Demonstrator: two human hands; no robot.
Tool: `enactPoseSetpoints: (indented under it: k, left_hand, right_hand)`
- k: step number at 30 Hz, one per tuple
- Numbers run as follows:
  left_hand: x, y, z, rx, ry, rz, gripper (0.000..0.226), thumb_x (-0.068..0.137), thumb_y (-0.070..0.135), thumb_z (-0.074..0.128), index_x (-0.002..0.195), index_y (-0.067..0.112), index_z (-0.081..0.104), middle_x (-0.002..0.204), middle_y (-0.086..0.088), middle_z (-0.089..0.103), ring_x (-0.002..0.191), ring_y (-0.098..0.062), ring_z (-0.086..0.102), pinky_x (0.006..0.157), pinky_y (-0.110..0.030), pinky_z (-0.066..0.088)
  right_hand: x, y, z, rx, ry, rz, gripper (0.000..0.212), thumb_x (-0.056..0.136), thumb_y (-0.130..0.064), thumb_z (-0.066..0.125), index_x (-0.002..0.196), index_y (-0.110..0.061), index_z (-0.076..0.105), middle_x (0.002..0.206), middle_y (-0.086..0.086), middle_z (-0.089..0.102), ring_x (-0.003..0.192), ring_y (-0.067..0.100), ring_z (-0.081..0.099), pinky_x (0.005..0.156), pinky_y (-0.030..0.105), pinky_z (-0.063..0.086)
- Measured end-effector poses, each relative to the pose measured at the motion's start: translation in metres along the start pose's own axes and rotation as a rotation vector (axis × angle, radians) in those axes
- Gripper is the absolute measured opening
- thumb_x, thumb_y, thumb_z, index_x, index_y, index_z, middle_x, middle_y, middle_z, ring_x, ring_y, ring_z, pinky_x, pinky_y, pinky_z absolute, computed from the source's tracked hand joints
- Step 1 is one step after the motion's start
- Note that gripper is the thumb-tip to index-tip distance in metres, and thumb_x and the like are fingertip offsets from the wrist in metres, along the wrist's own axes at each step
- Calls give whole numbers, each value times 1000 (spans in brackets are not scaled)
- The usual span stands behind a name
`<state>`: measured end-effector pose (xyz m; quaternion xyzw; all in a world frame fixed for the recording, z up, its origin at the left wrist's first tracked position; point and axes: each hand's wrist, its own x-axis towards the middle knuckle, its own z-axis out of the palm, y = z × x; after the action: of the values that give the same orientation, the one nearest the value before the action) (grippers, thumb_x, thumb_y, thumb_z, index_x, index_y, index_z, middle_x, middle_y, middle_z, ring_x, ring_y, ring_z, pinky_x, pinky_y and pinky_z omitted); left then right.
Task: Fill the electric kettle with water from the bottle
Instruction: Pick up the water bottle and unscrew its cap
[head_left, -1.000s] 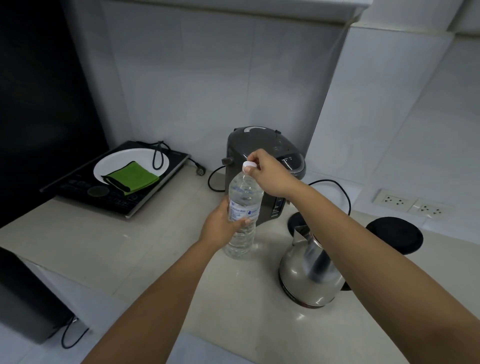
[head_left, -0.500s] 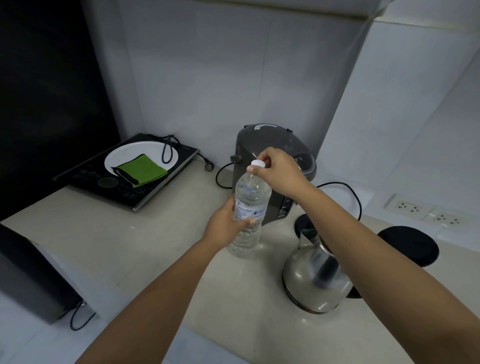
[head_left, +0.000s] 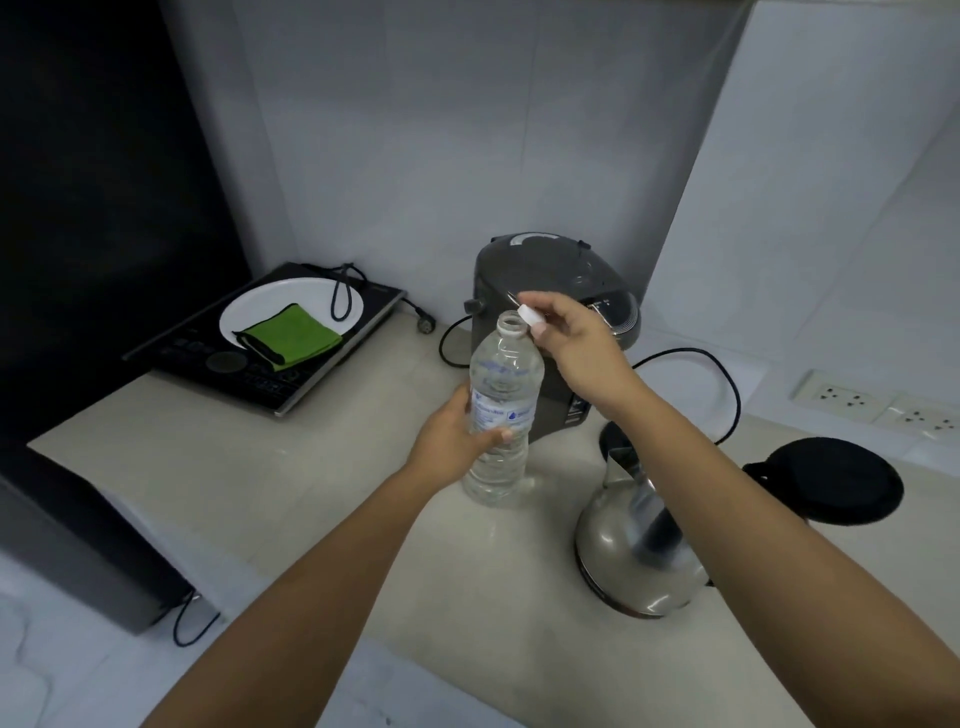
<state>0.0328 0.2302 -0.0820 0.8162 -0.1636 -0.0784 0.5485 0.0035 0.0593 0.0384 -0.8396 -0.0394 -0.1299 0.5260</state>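
**Operator:** On the counter, dead centre, I've got the bottle (head_left: 501, 410) standing upright, my left hand (head_left: 457, 441) wrapped round its labelled middle. My right hand (head_left: 576, 353) pinches the white cap (head_left: 530, 315) just above and beside the open neck.

**Spotter:** Cap's clear of the threads?

**Operator:** Clear, yes. Bottle looks nearly full, so I judge it fairly heavy, and thin plastic that'll dent if I squeeze. With the neck open, a hard grip could push water out.

**Spotter:** Where would you hold it?

**Operator:** Around the label band, where I am, firm but gentle. It may be slick; I can't tell whether it's wet.

**Spotter:** And the kettle?

**Operator:** The kettle (head_left: 639, 556) sits near the bottle, to its right, partly under my right forearm, its black lid (head_left: 831, 480) lying apart on the counter (head_left: 291, 467). Top looks open for pouring.
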Motion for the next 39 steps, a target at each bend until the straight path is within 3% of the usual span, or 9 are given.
enactPoseSetpoints:
  k: [7, 14, 23, 29, 31, 34, 36, 37, 39]
  left_hand:
    - [16, 25, -26, -14, -99, 80, 86, 74, 40, 85, 144, 33, 37, 132, 23, 56, 118, 7, 53, 94, -15, 43]
    - [38, 34, -36, 15, -195, 176, 84, 68, 46, 85, 140, 36, 44, 125, 14, 67, 113, -6, 65, 101, -43, 52]
    - [38, 24, -34, 24, -147, 205, 97, 62, 63, 80, 145, 35, 39, 136, 11, 60, 122, -11, 60, 103, -42, 50]
    - [36, 23, -35, 1, -152, 250, 91, 65, 57, 79, 144, 31, 42, 133, 11, 60, 120, -9, 60, 102, -41, 51]
    - [36, 22, -35, 8, -158, 256, 92, 66, 58, 79, 145, 30, 40, 135, 11, 59, 122, -9, 59, 102, -41, 51]
    - [37, 21, -36, 1, -165, 247, 92, 66, 60, 78, 145, 31, 40, 136, 11, 58, 123, -9, 58, 101, -41, 52]
    - [37, 20, -36, 15, -158, 244, 94, 66, 62, 77, 146, 33, 38, 139, 11, 56, 125, -9, 57, 102, -41, 51]
    - [37, 20, -36, 24, -153, 243, 96, 65, 63, 77, 147, 34, 37, 140, 12, 56, 126, -9, 56, 103, -41, 50]
    - [37, 19, -36, 29, -147, 243, 97, 65, 65, 77, 148, 34, 36, 141, 12, 55, 127, -10, 55, 104, -41, 49]
  right_hand:
    - [-40, 32, 12, 251, 379, 156, 35, 94, -18, 62, 126, -31, 58, 126, -4, 62, 116, 17, 62, 102, 45, 50]
    - [-109, 60, 72, 164, 609, 282, 25, 91, -13, 66, 112, -24, 60, 119, 1, 62, 95, 4, 60, 74, 7, 46]
    - [-141, 130, 140, -348, 216, 584, 36, 89, -15, 68, 125, -10, 65, 122, 9, 63, 104, 22, 63, 83, 18, 39]
    - [-143, 142, 154, -415, 9, 651, 33, 93, -12, 60, 125, -9, 64, 122, 12, 54, 114, 28, 53, 81, 19, 34]
    - [-145, 142, 159, -414, 12, 669, 24, 90, -11, 62, 112, -13, 70, 107, 3, 50, 104, 26, 53, 77, 19, 34]
    - [-148, 149, 164, -357, 126, 691, 30, 77, -10, 58, 61, -35, 63, 83, -3, 50, 84, 22, 54, 65, 18, 37]
    - [-147, 149, 163, -329, 145, 682, 36, 80, -16, 59, 76, -51, 65, 85, -1, 56, 88, 22, 59, 72, 23, 41]
    - [-147, 144, 162, -310, 137, 704, 35, 83, -20, 63, 103, -47, 67, 98, 2, 59, 99, 23, 61, 80, 25, 44]
    - [-140, 137, 157, -214, 196, 781, 67, 84, -28, 74, 144, -23, 46, 130, 5, 55, 118, 22, 56, 99, 32, 45]
